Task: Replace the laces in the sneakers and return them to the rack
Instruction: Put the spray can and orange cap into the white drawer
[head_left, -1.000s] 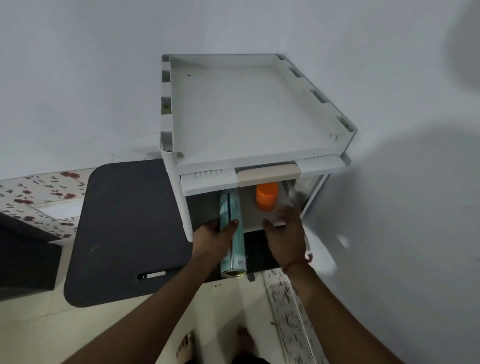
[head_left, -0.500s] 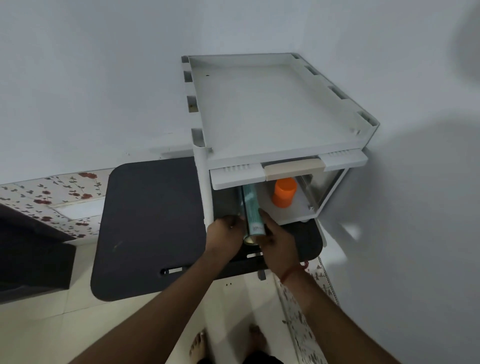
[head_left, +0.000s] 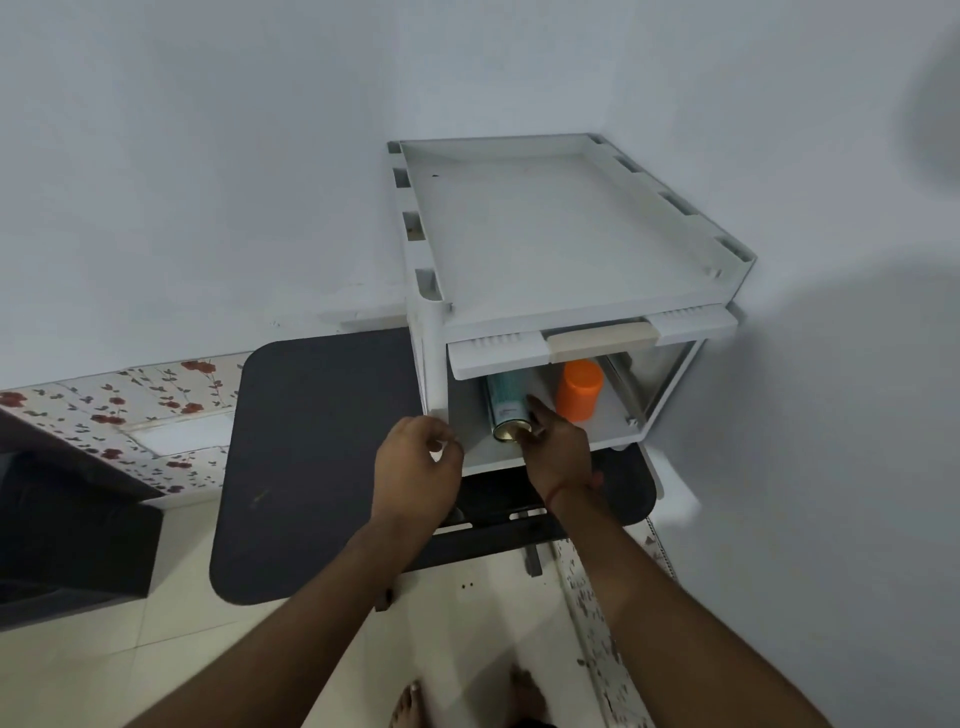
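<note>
A white plastic rack (head_left: 566, 249) stands on a dark table (head_left: 322, 447) against the wall. Its front flap (head_left: 592, 340) is lifted and shows the lower compartment. In there a teal spray can (head_left: 506, 402) lies on its side, metal base toward me, beside an upright orange container (head_left: 579, 389). My right hand (head_left: 558, 452) holds the can's near end, index finger along its side and thumb at the base rim. My left hand (head_left: 418, 467) hovers at the compartment's left front corner, fingers loosely curled and holding nothing. No sneakers or laces are in view.
The rack's flat top tray is bare. A floral-patterned surface (head_left: 130, 410) and a dark cabinet (head_left: 62, 525) lie to the left. Below are pale floor tiles (head_left: 104, 675) and my bare feet (head_left: 410, 709). Walls close in behind and to the right.
The can has gone deeper into the compartment. My left hand has let go of it and drawn back to the left; my right hand has stayed at the can's end.
</note>
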